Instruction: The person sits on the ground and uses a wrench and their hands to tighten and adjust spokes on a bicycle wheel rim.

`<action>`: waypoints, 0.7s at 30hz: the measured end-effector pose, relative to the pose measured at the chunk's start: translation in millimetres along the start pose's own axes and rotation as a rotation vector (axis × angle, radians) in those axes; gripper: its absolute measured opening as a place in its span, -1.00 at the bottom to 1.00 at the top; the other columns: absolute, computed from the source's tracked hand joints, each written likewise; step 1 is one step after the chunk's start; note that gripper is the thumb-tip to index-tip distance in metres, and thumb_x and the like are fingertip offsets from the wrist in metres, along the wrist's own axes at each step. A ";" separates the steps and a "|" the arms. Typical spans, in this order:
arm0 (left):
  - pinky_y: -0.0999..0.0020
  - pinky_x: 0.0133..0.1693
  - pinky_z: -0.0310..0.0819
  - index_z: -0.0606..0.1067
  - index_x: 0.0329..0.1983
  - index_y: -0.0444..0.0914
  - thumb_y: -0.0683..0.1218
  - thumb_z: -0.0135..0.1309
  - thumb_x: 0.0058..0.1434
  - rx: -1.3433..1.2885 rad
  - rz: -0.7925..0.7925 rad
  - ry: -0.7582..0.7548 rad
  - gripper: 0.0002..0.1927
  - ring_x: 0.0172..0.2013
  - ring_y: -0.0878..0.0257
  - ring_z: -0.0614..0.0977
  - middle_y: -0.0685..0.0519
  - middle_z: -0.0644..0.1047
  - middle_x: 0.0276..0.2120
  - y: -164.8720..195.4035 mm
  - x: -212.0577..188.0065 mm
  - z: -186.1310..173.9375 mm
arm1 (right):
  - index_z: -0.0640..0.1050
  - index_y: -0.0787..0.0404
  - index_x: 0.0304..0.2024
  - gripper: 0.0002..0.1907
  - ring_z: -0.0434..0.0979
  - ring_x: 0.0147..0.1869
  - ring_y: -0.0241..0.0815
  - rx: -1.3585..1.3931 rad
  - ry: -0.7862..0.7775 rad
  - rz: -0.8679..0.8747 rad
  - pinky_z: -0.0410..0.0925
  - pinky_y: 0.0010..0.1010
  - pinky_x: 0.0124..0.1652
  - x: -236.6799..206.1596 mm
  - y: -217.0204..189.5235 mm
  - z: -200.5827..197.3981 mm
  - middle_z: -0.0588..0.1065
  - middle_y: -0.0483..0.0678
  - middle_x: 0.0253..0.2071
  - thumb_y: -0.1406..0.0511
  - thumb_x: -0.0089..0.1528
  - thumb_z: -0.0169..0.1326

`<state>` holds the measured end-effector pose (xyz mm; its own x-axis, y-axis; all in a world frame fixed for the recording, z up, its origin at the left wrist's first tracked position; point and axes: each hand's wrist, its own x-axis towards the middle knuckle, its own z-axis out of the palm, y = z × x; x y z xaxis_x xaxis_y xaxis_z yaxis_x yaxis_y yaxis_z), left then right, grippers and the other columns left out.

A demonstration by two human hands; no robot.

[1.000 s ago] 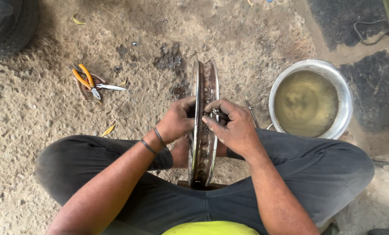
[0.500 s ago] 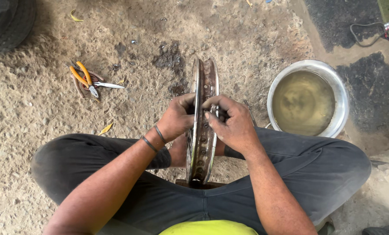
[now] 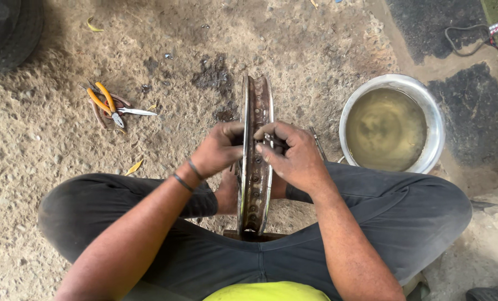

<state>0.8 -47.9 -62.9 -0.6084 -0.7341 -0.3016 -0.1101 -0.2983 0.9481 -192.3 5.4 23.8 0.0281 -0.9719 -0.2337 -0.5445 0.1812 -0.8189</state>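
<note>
Rim (image 3: 255,167) of rusty metal stood upright on its edge between the seated person's knees, its lower part resting at a small wooden block (image 3: 248,236) on the sandy ground (image 3: 48,156). The left hand (image 3: 218,149) was clenched on the rim's left flange, fingers curled over the edge. The right hand (image 3: 295,156) covered the right flange, its fingertips pinching a small metal piece (image 3: 271,139) set in the rim's channel — what kind of piece could not be told. Both hands were in contact with the rim at about mid-height. Orange-handled pliers (image 3: 107,103) lay on the ground well to the left. A steel basin (image 3: 393,124) of murky liquid sat near the right knee, apart from the rim. A dark tyre (image 3: 6,30) occupied the upper left corner.
</note>
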 end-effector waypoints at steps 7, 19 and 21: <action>0.36 -0.14 0.68 0.58 -0.10 -0.23 -0.18 0.29 0.20 -0.037 0.014 -0.119 -0.79 -0.24 0.34 0.63 0.11 0.60 -0.25 -3.3 3.3 -4.0 | 0.60 0.11 -0.14 -0.85 0.53 -0.21 -0.51 0.126 0.024 -0.245 0.44 -0.55 -0.24 0.5 2.5 2.0 0.56 -0.31 -0.28 0.30 0.24 0.27; 0.27 -0.12 0.65 0.58 -0.02 -0.27 -0.19 0.33 0.15 -0.083 -0.002 -0.031 -0.68 -0.17 0.27 0.63 0.06 0.61 -0.17 5.5 2.2 -8.5 | 0.60 0.07 -0.26 -0.78 0.27 -0.54 -0.43 -0.053 0.062 -0.033 0.15 -0.47 -0.51 2.6 -0.6 1.9 0.38 -0.27 -0.59 0.22 0.12 0.37; 0.34 -0.02 0.65 0.55 0.00 -0.23 -0.19 0.33 0.10 -0.183 0.049 -0.137 -0.62 -0.10 0.32 0.66 0.09 0.64 -0.13 5.6 1.9 -9.0 | 0.62 0.06 -0.22 -0.81 0.33 -0.49 -0.48 0.017 0.053 -0.110 0.23 -0.52 -0.48 3.3 -0.4 1.7 0.45 -0.32 -0.51 0.25 0.14 0.33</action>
<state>6.1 -56.5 -59.0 -0.7117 -0.6646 -0.2277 0.0590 -0.3794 0.9233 -190.5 2.3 22.5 0.0420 -0.9925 -0.1145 -0.5259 0.0755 -0.8472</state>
